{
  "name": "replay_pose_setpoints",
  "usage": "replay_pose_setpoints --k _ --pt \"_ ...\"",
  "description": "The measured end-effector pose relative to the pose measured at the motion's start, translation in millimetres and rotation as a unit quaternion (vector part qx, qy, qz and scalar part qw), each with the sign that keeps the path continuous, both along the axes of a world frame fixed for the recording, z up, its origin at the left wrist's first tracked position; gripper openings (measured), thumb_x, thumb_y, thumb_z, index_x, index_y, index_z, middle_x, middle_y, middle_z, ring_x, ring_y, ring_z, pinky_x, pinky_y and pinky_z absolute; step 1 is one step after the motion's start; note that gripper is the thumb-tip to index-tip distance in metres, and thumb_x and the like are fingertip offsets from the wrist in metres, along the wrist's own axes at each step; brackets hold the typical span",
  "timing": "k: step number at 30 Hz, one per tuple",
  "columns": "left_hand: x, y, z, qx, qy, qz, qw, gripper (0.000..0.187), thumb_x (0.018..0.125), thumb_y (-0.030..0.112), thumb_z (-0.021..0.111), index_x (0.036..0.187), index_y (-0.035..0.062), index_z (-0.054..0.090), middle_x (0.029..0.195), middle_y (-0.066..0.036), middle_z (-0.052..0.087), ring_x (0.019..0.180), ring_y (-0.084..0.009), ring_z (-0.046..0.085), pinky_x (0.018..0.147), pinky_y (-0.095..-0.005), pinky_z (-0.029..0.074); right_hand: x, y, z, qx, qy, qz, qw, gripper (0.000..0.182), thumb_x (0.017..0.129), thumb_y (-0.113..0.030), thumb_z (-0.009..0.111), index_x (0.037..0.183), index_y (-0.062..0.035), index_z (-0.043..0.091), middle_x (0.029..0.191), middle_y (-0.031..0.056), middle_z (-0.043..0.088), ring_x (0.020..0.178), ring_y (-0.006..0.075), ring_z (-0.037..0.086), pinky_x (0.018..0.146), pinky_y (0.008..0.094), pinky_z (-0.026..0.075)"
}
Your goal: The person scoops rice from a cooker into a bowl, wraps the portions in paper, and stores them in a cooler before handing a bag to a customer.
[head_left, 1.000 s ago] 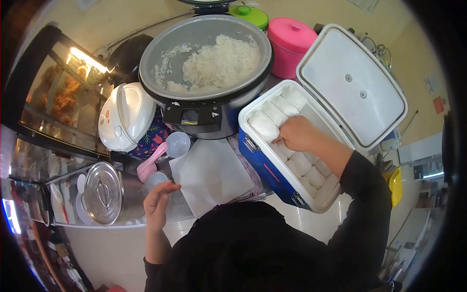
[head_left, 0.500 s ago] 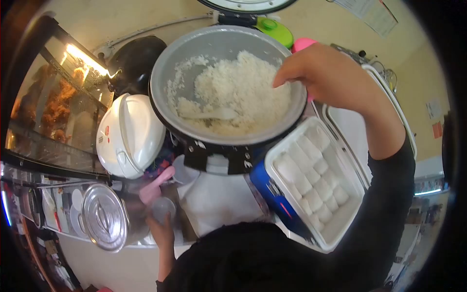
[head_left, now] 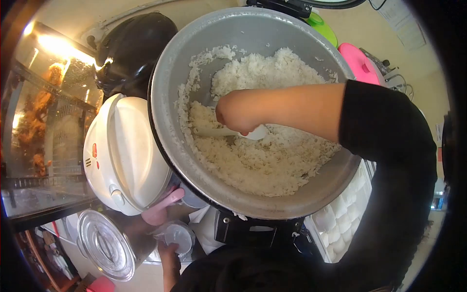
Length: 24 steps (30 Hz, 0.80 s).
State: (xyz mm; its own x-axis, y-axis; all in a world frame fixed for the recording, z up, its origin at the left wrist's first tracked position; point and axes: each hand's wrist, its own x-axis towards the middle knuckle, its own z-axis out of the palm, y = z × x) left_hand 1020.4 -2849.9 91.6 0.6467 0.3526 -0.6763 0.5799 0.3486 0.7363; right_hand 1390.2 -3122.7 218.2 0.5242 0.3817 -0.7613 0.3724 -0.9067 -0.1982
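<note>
My right hand (head_left: 241, 111) reaches down into the large rice pot (head_left: 168, 92). Its fingers are curled, partly hidden under the hand, and the thumb tip lies against the white rice paddle (head_left: 258, 132). That paddle rests flat on the cooked rice (head_left: 265, 168), which fills the pot's lower part. Low on the left, my left hand (head_left: 169, 254) is closed on the near side of a translucent plastic cup (head_left: 179, 238), held upright with its mouth facing up. A pink scoop (head_left: 163, 207) lies just beyond the cup.
A white rice cooker (head_left: 129, 155) and a lidded metal pot (head_left: 106, 245) stand at left, beside a lit glass food cabinet (head_left: 53, 136). Right of the pot is a cooler box with white wrapped portions (head_left: 343, 219). A pink lid (head_left: 358, 63) sits behind.
My right hand has moved from above the pot's right rim down and left to the paddle. The view has come closer to the pot. My left hand still holds the cup.
</note>
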Motion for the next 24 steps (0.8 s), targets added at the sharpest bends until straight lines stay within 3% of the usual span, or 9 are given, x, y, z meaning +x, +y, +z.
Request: replay_pose_setpoints --k 2,6,8,11,12,13,16,19,24 --pt "9.9 -3.5 18.6 -0.033 0.016 -0.032 0.999 0.065 0.064 0.009 0.056 0.127 -0.0019 0.046 0.111 -0.013 0.057 0.102 -0.0272 0.058 0.088 -0.0359 0.048 11.1 6.3 -35.4 -0.06 0.11 -0.176 0.976 0.029 0.094 -0.028 0.046 0.098 -0.0071 0.065 0.074 0.0085 0.068 0.07 0.0195 0.066 0.064 0.0399 0.052" --pt "14.9 -16.9 43.1 -0.075 0.062 0.021 0.995 0.062 0.065 0.014 0.056 0.124 -0.0003 0.049 0.107 -0.013 0.059 0.1 -0.0287 0.059 0.087 -0.0375 0.049 -2.0 12.6 -20.6 -0.052 0.177 -0.226 0.956 0.036 0.096 -0.033 0.045 0.099 -0.0015 0.062 0.079 0.0102 0.068 0.067 0.019 0.067 0.056 0.0365 0.053" --pt "-9.2 -0.3 9.6 -0.128 0.044 0.083 0.987 0.061 0.066 0.017 0.057 0.124 0.0008 0.05 0.109 -0.014 0.06 0.099 -0.0306 0.061 0.086 -0.0409 0.051 -9.9 10.8 19.4 -0.075 0.206 -0.263 0.94 0.035 0.095 -0.031 0.048 0.1 0.0018 0.06 0.085 0.0117 0.068 0.066 0.0197 0.067 0.053 0.0343 0.053" --pt "-7.6 3.6 14.2 -0.292 -0.018 0.111 0.95 0.06 0.071 0.025 0.06 0.125 0.0016 0.051 0.113 -0.018 0.061 0.099 -0.0357 0.063 0.084 -0.0484 0.052 3.9 -18.3 50.7 -0.144 0.182 -0.094 0.968 0.03 0.092 -0.022 0.055 0.108 0.0023 0.058 0.094 0.0145 0.066 0.073 0.0224 0.069 0.061 0.0394 0.056" --pt "-1.2 2.2 25.4 -0.359 -0.046 0.111 0.926 0.06 0.072 0.029 0.061 0.125 0.0018 0.051 0.115 -0.019 0.061 0.099 -0.0377 0.063 0.083 -0.0512 0.053 4.5 -25.4 72.3 -0.159 0.122 -0.066 0.977 0.03 0.09 -0.018 0.058 0.112 0.002 0.057 0.094 0.0158 0.066 0.078 0.0247 0.069 0.065 0.0408 0.056" --pt "2.4 1.0 34.1 -0.305 -0.033 0.067 0.949 0.065 0.076 0.041 0.063 0.125 0.0004 0.052 0.119 -0.022 0.06 0.099 -0.0449 0.062 0.083 -0.059 0.051 4.9 -30.6 88.8 -0.174 0.061 -0.037 0.982 0.032 0.088 -0.014 0.06 0.116 0.0018 0.057 0.095 0.0172 0.066 0.082 0.027 0.07 0.069 0.0422 0.056" --pt "-5.0 5.3 17.9 -0.297 -0.124 0.049 0.946 0.067 0.077 0.045 0.065 0.124 0.0 0.053 0.117 -0.022 0.061 0.099 -0.0448 0.062 0.083 -0.0584 0.051 11.3 -39.2 99.9 -0.204 -0.189 0.103 0.955 0.033 0.085 -0.006 0.06 0.117 0.001 0.058 0.095 0.0185 0.067 0.088 0.0325 0.069 0.074 0.0424 0.056" --pt "6.2 0.3 31.6 -0.278 -0.185 0.018 0.942 0.067 0.075 0.045 0.066 0.123 0.0003 0.055 0.114 -0.022 0.062 0.097 -0.0403 0.064 0.084 -0.053 0.053 16.9 -46.9 74.8 -0.097 -0.345 0.09 0.929 0.033 0.086 -0.006 0.056 0.118 -0.0014 0.059 0.099 0.0186 0.067 0.091 0.0352 0.067 0.076 0.0427 0.055" --pt "-10.2 12.5 6.5 -0.275 -0.191 0.061 0.94 0.065 0.074 0.042 0.068 0.121 -0.0009 0.056 0.112 -0.021 0.064 0.096 -0.0368 0.064 0.083 -0.049 0.053 28.4 -28.5 27.8 -0.123 -0.308 0.035 0.943 0.033 0.087 -0.008 0.049 0.116 -0.004 0.062 0.102 0.0192 0.067 0.099 0.0345 0.065 0.082 0.0455 0.052"
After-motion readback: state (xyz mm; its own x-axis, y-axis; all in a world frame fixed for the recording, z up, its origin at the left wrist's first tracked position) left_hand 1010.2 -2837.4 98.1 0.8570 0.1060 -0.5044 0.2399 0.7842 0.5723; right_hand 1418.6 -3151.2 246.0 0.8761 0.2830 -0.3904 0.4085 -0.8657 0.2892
